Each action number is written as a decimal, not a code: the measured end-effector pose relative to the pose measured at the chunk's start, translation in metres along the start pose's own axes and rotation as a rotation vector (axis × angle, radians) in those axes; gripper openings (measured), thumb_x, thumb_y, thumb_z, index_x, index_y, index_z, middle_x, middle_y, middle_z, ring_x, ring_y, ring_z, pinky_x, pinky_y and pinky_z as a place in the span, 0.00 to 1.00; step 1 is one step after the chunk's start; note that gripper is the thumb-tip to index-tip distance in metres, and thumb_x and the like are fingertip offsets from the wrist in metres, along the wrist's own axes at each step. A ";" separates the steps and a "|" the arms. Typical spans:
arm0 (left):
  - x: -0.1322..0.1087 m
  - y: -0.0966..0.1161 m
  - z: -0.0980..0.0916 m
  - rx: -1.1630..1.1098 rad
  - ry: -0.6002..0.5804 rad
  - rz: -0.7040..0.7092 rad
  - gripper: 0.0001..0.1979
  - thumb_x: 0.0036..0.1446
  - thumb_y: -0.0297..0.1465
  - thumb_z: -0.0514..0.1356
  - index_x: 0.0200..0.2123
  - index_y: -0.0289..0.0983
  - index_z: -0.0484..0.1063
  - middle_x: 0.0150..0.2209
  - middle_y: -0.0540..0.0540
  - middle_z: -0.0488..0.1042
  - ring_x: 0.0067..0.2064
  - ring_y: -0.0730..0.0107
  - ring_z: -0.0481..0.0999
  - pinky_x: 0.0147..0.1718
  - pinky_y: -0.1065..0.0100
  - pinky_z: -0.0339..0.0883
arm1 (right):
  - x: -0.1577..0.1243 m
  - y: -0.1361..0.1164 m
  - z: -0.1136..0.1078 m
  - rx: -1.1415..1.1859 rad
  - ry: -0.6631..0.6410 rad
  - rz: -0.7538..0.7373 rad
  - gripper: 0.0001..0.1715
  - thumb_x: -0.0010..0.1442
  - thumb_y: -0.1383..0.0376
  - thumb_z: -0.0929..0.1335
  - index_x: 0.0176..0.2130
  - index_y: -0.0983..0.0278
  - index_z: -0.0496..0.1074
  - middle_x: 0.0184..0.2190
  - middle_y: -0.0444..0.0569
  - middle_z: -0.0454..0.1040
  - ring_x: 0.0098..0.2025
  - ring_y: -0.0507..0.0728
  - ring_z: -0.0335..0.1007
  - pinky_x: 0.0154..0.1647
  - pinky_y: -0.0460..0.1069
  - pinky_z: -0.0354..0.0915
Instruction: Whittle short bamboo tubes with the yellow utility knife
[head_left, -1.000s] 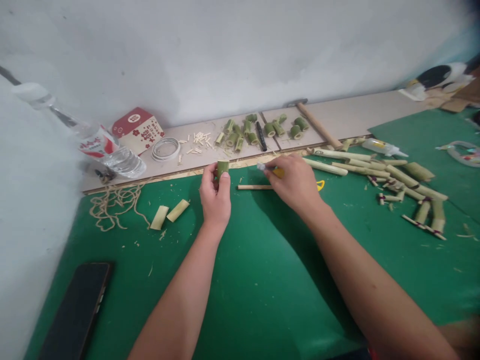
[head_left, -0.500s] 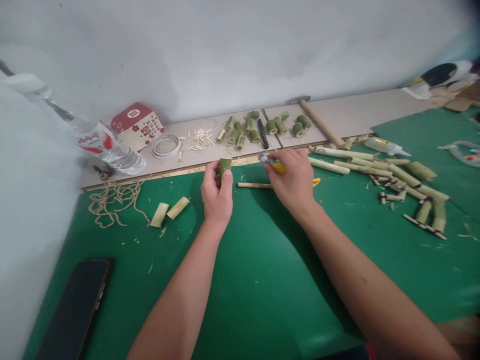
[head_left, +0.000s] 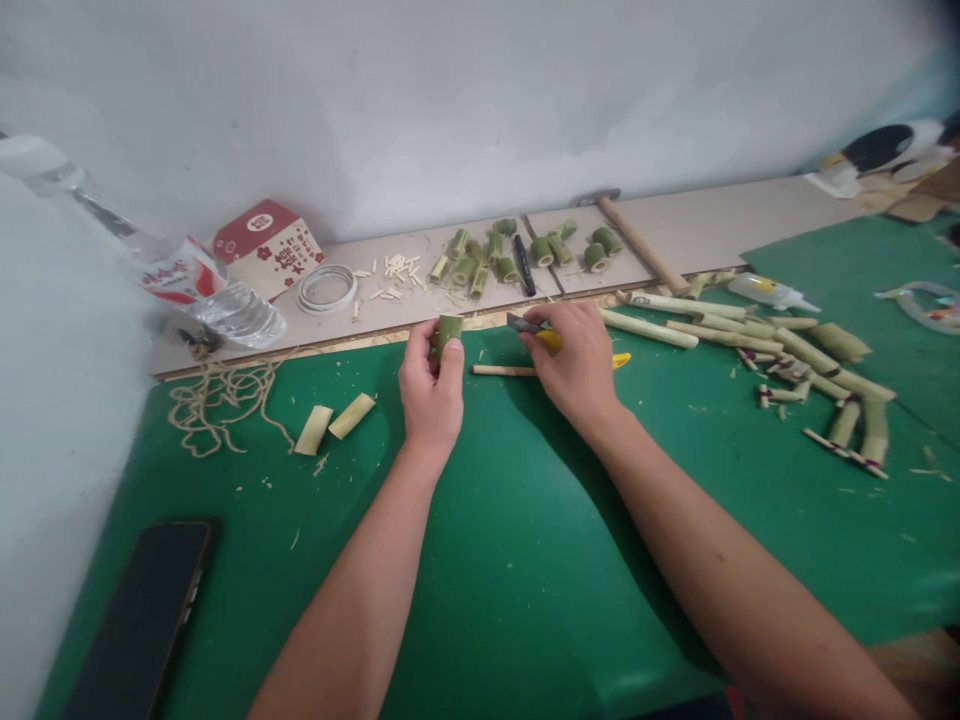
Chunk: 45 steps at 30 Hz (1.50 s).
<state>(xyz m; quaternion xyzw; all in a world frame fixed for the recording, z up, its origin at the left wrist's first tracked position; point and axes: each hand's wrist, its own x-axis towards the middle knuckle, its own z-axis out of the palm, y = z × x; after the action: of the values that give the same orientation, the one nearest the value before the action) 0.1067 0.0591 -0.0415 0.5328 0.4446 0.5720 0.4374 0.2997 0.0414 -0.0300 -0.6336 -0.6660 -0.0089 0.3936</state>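
My left hand (head_left: pixel 433 385) is closed round a short green piece of bamboo (head_left: pixel 451 328), its top edge showing above my thumb. To the right, my right hand (head_left: pixel 576 360) grips a yellow utility knife (head_left: pixel 551 341), whose grey blade end points left toward the bamboo but stays apart from it. Below the knife a thin wooden stick (head_left: pixel 501 371) lies on the green table mat, partly covered by my right hand. Two split bamboo pieces (head_left: pixel 313 430) rest on the mat to the left of my left hand.
Cut bamboo sections (head_left: pixel 480 262), a black marker (head_left: pixel 524 265) and a hammer (head_left: pixel 645 245) lie along the back ledge. Left are a water bottle (head_left: pixel 202 285), twine (head_left: pixel 217 405) and a phone (head_left: pixel 139 610). Bamboo sticks (head_left: pixel 750 340) and a glue bottle (head_left: pixel 772 293) lie right.
My right hand has shifted slightly left with the utility knife, and the blade has turned to point more directly left. My left hand still holds the bamboo piece in nearly the same place.
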 end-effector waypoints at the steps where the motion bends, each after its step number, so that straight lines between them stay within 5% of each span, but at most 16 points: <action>1: 0.000 0.000 0.000 0.004 0.000 0.001 0.11 0.70 0.39 0.63 0.50 0.41 0.76 0.38 0.48 0.77 0.31 0.71 0.72 0.29 0.71 0.67 | 0.000 0.000 0.000 0.001 0.003 -0.001 0.11 0.67 0.68 0.69 0.48 0.58 0.78 0.45 0.54 0.82 0.50 0.67 0.73 0.54 0.61 0.68; 11: 0.000 0.000 0.000 0.050 0.001 0.028 0.14 0.71 0.44 0.62 0.51 0.41 0.75 0.38 0.47 0.77 0.30 0.71 0.71 0.29 0.70 0.67 | 0.002 -0.004 -0.004 0.005 -0.022 -0.033 0.17 0.71 0.69 0.65 0.47 0.57 0.83 0.46 0.54 0.83 0.50 0.66 0.76 0.53 0.60 0.70; 17: 0.000 -0.001 0.000 0.034 -0.007 0.028 0.14 0.71 0.44 0.62 0.51 0.41 0.76 0.37 0.48 0.76 0.29 0.72 0.69 0.27 0.71 0.66 | 0.001 0.002 -0.001 -0.051 -0.205 -0.069 0.19 0.70 0.71 0.65 0.42 0.59 0.86 0.40 0.54 0.84 0.45 0.65 0.75 0.45 0.57 0.70; 22: 0.000 -0.001 0.000 0.022 -0.004 0.024 0.14 0.70 0.43 0.63 0.51 0.41 0.76 0.38 0.47 0.77 0.30 0.72 0.71 0.28 0.71 0.67 | 0.002 -0.001 -0.004 -0.029 -0.057 -0.070 0.21 0.72 0.71 0.64 0.46 0.58 0.87 0.44 0.54 0.84 0.48 0.64 0.76 0.49 0.58 0.70; 28: 0.001 -0.002 0.000 0.043 -0.005 0.020 0.15 0.70 0.44 0.63 0.51 0.41 0.76 0.38 0.47 0.78 0.30 0.71 0.71 0.28 0.70 0.67 | 0.001 0.000 -0.003 -0.077 -0.202 -0.029 0.19 0.69 0.72 0.66 0.41 0.59 0.87 0.38 0.54 0.83 0.44 0.65 0.76 0.43 0.57 0.69; 34: 0.000 -0.001 0.000 0.020 -0.003 0.017 0.13 0.70 0.42 0.63 0.50 0.41 0.76 0.37 0.48 0.77 0.29 0.72 0.70 0.28 0.71 0.66 | 0.001 -0.003 -0.004 -0.050 -0.069 -0.052 0.22 0.72 0.71 0.63 0.46 0.60 0.87 0.43 0.55 0.84 0.48 0.64 0.76 0.49 0.57 0.70; 39: 0.000 -0.001 0.000 0.032 -0.011 0.018 0.12 0.71 0.41 0.63 0.50 0.41 0.76 0.37 0.47 0.77 0.30 0.72 0.71 0.28 0.71 0.67 | 0.002 0.000 -0.003 -0.128 -0.219 0.007 0.20 0.69 0.72 0.65 0.43 0.60 0.87 0.40 0.54 0.83 0.45 0.65 0.75 0.43 0.55 0.67; 45: 0.001 -0.002 0.000 0.023 0.000 0.027 0.12 0.70 0.41 0.63 0.50 0.40 0.76 0.38 0.47 0.78 0.30 0.72 0.71 0.27 0.72 0.66 | 0.003 0.000 -0.004 -0.133 -0.252 0.030 0.20 0.71 0.71 0.65 0.44 0.59 0.87 0.42 0.54 0.83 0.47 0.65 0.75 0.43 0.55 0.67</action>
<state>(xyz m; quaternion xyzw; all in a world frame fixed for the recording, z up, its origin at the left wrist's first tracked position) 0.1071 0.0604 -0.0430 0.5437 0.4440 0.5726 0.4236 0.3018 0.0420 -0.0256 -0.6644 -0.6985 0.0327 0.2639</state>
